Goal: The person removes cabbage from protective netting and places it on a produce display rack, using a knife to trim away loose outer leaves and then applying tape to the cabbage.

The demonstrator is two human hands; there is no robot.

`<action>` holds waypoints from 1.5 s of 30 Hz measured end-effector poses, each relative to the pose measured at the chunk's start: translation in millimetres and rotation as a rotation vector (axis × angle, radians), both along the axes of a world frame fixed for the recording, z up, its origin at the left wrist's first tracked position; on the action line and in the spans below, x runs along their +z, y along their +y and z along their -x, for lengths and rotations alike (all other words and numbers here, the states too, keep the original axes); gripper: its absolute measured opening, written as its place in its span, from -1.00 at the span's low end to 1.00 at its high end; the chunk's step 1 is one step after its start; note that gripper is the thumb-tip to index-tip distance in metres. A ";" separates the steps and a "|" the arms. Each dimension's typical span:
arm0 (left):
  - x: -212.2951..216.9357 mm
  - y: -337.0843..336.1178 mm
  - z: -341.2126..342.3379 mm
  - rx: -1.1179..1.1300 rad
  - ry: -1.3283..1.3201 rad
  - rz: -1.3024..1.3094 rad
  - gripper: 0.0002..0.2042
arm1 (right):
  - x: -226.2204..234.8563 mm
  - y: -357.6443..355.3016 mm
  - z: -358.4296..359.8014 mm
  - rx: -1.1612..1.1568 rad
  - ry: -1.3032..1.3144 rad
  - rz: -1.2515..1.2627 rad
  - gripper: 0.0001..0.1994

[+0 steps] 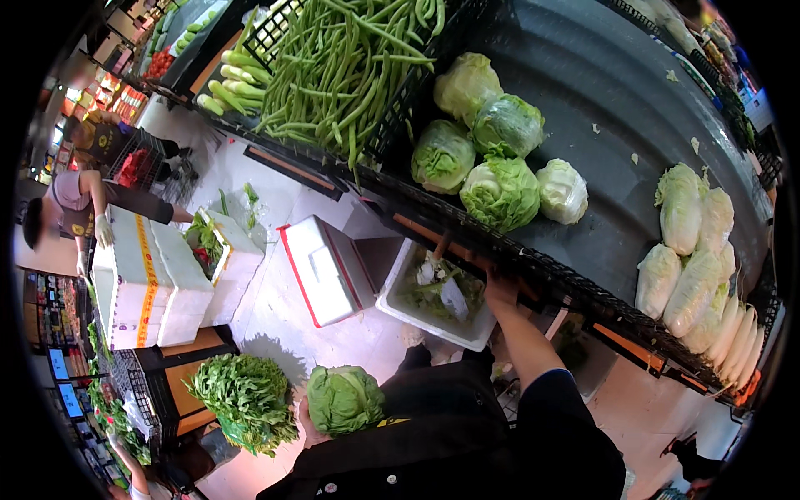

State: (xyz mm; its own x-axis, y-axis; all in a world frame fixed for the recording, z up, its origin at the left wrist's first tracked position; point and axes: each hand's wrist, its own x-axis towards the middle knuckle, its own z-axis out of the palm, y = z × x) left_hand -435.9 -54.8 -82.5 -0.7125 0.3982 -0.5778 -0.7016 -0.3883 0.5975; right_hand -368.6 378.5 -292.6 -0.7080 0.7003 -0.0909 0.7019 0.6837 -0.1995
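A round green head of lettuce (346, 400) is held against the front of my dark clothing. My left hand (311, 423) is curled round its left side, and much of that hand is hidden behind it. My right arm reaches forward to the front edge of the display stand (550, 265). There my right hand (500, 288) is in shadow, beside the rim of a white foam box (392, 302) that holds leafy scraps. Its fingers cannot be made out. Several more lettuces (500, 193) lie on the dark stand, some wrapped in clear film.
Green beans (342, 79) fill a black crate at upper left. Napa cabbages (693, 250) and white radishes (738, 342) lie at right. On the floor stands a red-edged foam box (321, 271). Leafy greens (242, 400) are at my left. A gloved person (71, 196) handles foam boxes (158, 283).
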 end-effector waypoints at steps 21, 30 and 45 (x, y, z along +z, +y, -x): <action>106.7 401.8 93.8 -0.489 1.471 0.660 -0.28 | 332.9 -17.1 -89.6 -0.288 1.231 0.960 -0.49; 121.7 395.1 93.5 -0.725 1.984 0.199 -0.86 | 320.3 3.4 -64.2 -0.156 1.128 0.674 -0.54; 120.5 383.3 67.8 -0.409 1.775 0.127 -0.88 | 344.3 25.7 -28.3 0.260 0.760 -0.109 -0.48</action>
